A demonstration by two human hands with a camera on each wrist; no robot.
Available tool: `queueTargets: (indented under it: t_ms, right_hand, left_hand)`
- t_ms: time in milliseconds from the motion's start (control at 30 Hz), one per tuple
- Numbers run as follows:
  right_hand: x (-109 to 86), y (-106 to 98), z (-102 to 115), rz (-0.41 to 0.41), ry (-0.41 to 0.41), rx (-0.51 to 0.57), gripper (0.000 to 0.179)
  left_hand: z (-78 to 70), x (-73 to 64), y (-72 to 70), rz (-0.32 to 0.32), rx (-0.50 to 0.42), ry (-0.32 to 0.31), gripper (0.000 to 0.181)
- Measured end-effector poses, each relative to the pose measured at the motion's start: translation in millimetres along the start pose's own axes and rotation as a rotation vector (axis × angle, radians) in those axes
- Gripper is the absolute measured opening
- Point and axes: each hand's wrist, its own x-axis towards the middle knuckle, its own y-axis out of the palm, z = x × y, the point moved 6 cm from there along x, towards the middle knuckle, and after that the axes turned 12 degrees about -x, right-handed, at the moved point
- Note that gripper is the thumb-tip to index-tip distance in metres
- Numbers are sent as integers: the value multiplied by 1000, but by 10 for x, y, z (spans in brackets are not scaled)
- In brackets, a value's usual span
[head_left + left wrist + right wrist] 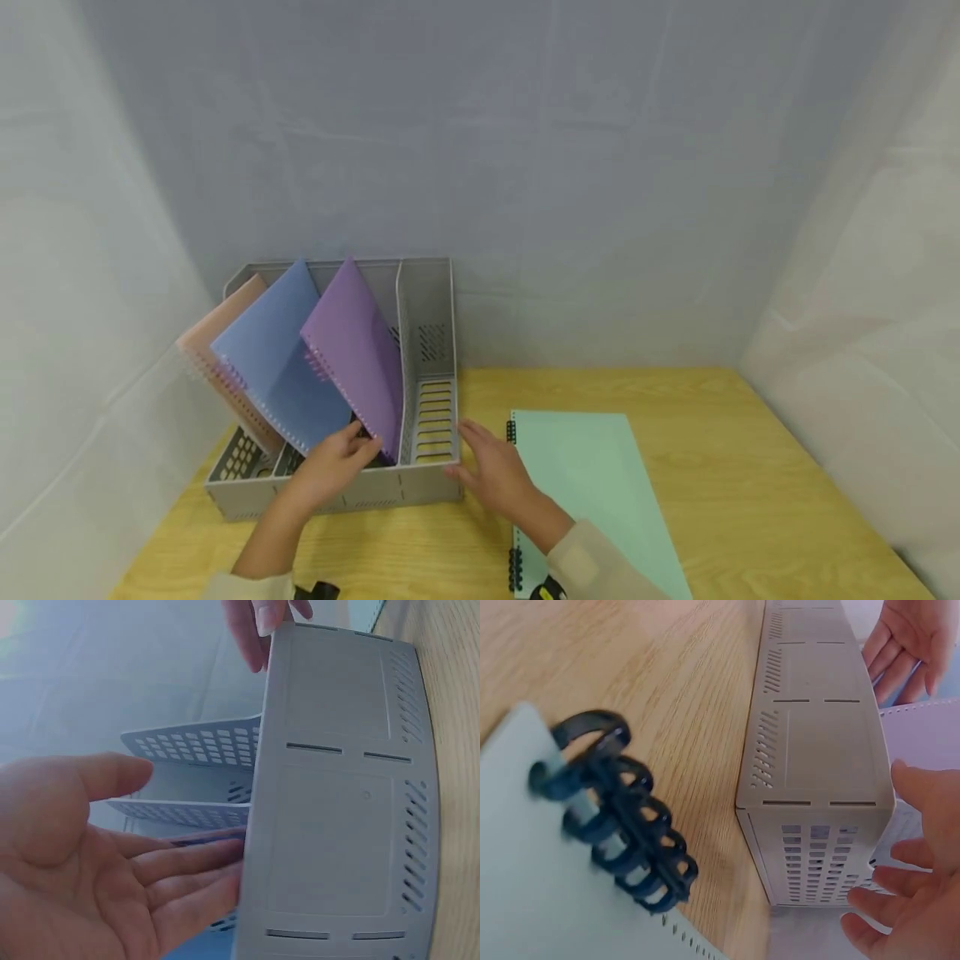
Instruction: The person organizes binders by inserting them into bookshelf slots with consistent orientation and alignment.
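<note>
A grey file organizer stands at the table's left and holds a pink notebook, a blue notebook and a purple notebook, all leaning left. My left hand reaches over the front wall with straight fingers, its tips at the purple notebook's lower edge. My right hand is spread beside the organizer's right front corner and holds nothing. A mint green notebook with black binding rings lies flat just right of that hand.
The wooden table stretches to the right of the green notebook. Pale fabric walls close in on the left, back and right. The organizer's rightmost compartment holds nothing.
</note>
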Motion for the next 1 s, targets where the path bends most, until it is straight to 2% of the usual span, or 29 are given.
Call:
queueTargets:
  t_ms: [233, 433, 567, 867, 1000]
  right_hand:
    - [-131, -85, 19, 32, -11, 62, 72]
    - [-231, -218, 58, 38, -16, 78, 73]
    - [-318, -254, 66, 34, -17, 73, 74]
    - [-479, -263, 4, 18, -3, 30, 75]
    - [-542, -313, -50, 5, 9, 21, 75]
  left_hand:
    - [-115, -118, 9, -12, 128, -19, 74]
    - [-172, -172, 37, 43, 148, -33, 71]
    - [-221, -193, 57, 36, 114, 2, 68]
    - [-436, -217, 135, -106, -73, 186, 49]
    - [-482, -210, 198, -137, -132, 215, 52]
